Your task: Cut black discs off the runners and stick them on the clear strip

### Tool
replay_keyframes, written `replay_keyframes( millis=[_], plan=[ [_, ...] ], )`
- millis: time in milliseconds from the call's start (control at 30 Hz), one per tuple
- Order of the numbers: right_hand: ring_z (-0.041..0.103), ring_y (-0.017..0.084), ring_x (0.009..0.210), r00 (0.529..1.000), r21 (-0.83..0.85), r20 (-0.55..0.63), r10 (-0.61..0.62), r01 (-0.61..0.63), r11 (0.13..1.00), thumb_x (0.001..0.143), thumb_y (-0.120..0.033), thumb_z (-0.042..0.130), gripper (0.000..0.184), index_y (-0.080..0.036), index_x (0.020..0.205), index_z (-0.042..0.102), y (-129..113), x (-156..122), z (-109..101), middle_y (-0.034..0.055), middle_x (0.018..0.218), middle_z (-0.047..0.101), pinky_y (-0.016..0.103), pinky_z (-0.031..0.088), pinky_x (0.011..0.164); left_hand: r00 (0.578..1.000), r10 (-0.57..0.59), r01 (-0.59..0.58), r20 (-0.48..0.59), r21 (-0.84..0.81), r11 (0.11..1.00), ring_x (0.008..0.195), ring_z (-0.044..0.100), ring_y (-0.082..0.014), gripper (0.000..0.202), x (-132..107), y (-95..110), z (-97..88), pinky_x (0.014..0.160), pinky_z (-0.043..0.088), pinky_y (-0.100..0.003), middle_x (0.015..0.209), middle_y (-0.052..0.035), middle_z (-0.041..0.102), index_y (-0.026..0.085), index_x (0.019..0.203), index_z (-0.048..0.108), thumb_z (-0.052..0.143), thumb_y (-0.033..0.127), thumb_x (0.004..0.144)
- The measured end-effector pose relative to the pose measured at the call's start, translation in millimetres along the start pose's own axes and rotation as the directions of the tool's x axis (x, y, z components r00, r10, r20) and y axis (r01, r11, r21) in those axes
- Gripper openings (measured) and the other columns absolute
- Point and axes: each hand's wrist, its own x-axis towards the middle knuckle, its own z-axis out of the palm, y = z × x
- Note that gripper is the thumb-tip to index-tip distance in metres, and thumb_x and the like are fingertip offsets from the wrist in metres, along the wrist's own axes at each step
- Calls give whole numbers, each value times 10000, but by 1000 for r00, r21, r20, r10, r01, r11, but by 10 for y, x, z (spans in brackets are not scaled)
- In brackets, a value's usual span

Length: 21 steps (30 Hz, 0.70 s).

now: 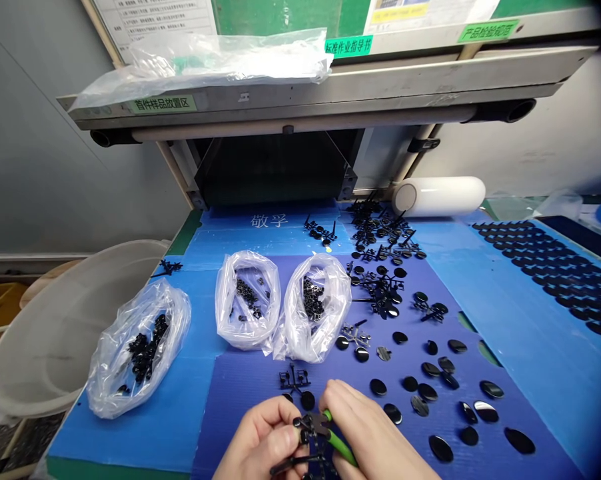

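Note:
At the front edge of the table, my left hand (265,440) pinches a black plastic sprue (293,461) with small moulded parts on it. My right hand (365,433) is closed around green-handled cutting pliers (341,448), whose jaws are at the sprue near my left fingertips. Just beyond my hands lies another black sprue (294,380) with round discs at its lower end. Loose oval black discs (428,392) are scattered to the right of my right hand. My palms and the lower part of the held sprue are partly hidden.
Three clear plastic bags (139,353) hold small black parts. A pile of sprues (380,227) lies at the back, near a white cylinder (440,196). Rows of black discs (555,273) cover the right side. A large pale tub (45,333) stands left, and a metal shelf (300,100) overhangs.

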Motion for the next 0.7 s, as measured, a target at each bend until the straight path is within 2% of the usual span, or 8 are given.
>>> replay_keyframes(
  millis=[100,200,300,400,467,533,633,700],
  plan=[
    [429,180,640,1000,-24,23,3,-3,1000,572,-12,390,261,-217,712,308,4,24,24,5,719,440,280,369,578,1000,14,-14,-1,16,1000,370,363,-4,373,1,-20,-26,369,265,-97,489,38,457,138,620,480,686,446,579],
    [427,176,603,999,-5,26,-28,28,1000,609,-31,388,229,-219,702,295,9,43,72,3,693,448,274,361,549,998,17,-17,-58,5,1000,353,345,7,363,-42,6,-12,352,212,-92,494,36,470,133,636,489,678,440,593],
    [457,184,632,1000,99,7,-25,25,995,611,-43,367,210,-215,728,342,33,29,116,10,706,473,284,380,597,992,20,-21,-123,-6,1000,323,308,25,339,-104,77,24,331,160,-89,494,44,476,136,643,493,682,415,602],
    [479,189,702,998,290,27,51,-57,955,579,-63,364,233,-216,754,382,88,-2,130,10,742,488,280,388,654,989,61,-61,-131,0,998,300,300,29,345,-123,124,31,316,144,-91,470,53,468,139,614,484,691,414,589],
    [471,180,690,991,471,74,107,-129,872,609,-102,381,171,-214,739,379,112,-2,132,-1,721,474,275,390,645,984,109,-105,-142,32,994,283,304,31,361,-100,110,11,310,146,-93,457,61,459,138,602,476,688,430,585],
    [449,165,663,990,678,80,114,-138,722,693,-204,419,68,-212,739,369,94,26,140,-3,729,464,269,384,621,972,156,-144,-175,77,987,275,313,30,374,-61,66,-15,305,151,-93,451,65,456,137,606,472,680,447,585],
    [418,153,672,995,897,4,96,-46,440,734,-413,497,244,-213,760,360,-18,106,162,6,796,471,256,363,605,956,198,-174,-218,126,977,277,320,26,382,-12,-9,-36,295,157,-89,454,60,466,135,619,477,668,464,589],
    [399,142,665,992,946,2,128,-44,322,707,-438,570,310,-212,745,362,-113,155,165,-11,765,457,241,348,606,949,204,-177,-241,130,976,280,308,28,388,1,-38,-30,290,177,-86,460,61,470,135,627,483,670,472,582]
  ],
)
